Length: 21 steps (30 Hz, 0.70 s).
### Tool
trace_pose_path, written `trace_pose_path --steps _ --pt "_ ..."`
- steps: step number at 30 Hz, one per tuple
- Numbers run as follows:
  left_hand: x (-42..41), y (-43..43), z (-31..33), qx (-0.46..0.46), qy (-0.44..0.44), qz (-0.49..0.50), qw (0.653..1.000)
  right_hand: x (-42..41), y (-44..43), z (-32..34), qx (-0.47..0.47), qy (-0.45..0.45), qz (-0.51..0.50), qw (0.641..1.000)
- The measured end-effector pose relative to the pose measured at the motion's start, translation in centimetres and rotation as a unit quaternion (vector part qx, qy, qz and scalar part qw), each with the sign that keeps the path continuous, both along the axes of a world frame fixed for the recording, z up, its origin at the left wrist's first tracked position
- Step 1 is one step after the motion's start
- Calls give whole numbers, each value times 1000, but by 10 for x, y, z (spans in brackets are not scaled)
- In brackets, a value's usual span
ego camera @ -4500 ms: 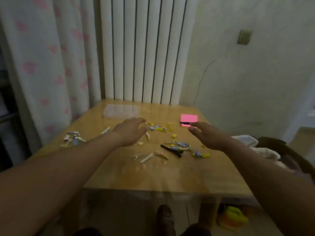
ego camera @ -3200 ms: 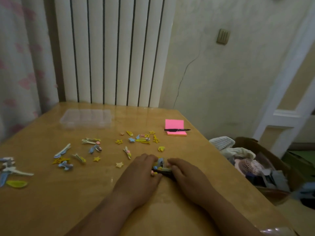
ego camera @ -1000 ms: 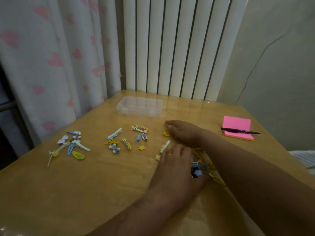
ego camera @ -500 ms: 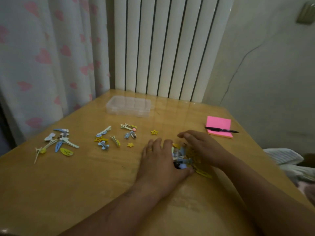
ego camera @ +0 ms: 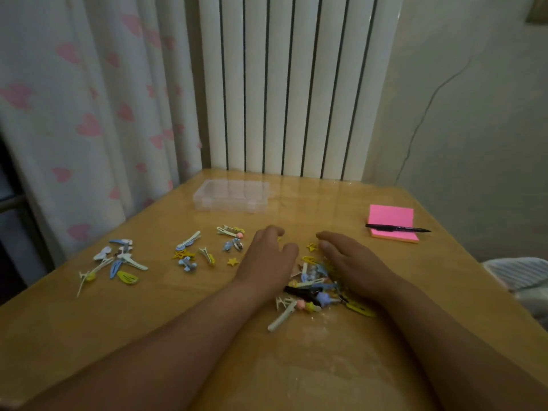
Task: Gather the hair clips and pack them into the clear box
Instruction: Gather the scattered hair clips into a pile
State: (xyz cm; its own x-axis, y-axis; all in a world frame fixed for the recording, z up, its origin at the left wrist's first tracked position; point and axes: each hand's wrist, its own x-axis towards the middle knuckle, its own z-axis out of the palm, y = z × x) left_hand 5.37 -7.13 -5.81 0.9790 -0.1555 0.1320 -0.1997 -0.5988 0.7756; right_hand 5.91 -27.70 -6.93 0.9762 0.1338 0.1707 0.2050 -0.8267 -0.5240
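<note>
A heap of small hair clips, yellow, blue, white and one black, lies on the wooden table between my two hands. My left hand rests palm down on the heap's left side, fingers relaxed. My right hand lies flat on the heap's right side, fingers stretched toward the left. More clips lie loose: a middle group and a far-left group. The clear box, lid closed, stands at the back of the table near the radiator.
A pink sticky-note pad with a black pen across it lies at the right back. A white radiator and a heart-print curtain stand behind the table. Striped cloth shows past the right edge.
My hands have spread a little apart, uncovering the gathered heap between them. The view has shifted, with the heap lying nearer me now.
</note>
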Motion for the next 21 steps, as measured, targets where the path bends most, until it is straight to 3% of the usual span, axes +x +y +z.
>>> trace_pose_path --steps 3,5,9,13,16,18,21 --pt "25 -2 6 167 48 -28 984 -3 7 -1 -64 35 44 996" --pt "28 -6 7 248 46 -50 966 -9 7 -1 -34 55 54 996" --pt "22 0 -4 143 10 -98 985 -17 4 -2 60 35 62 996" --pt "13 10 -12 -21 6 -116 993 -15 0 0 159 -22 -21 987" --pt "7 14 -13 -91 18 -128 987 -16 -1 -3 117 17 -25 993" --pt "1 18 -15 -96 -1 -129 987 -21 6 -4 90 42 9 995" --pt "1 31 -17 5 -105 -77 991 -27 23 -5 101 46 50 993"
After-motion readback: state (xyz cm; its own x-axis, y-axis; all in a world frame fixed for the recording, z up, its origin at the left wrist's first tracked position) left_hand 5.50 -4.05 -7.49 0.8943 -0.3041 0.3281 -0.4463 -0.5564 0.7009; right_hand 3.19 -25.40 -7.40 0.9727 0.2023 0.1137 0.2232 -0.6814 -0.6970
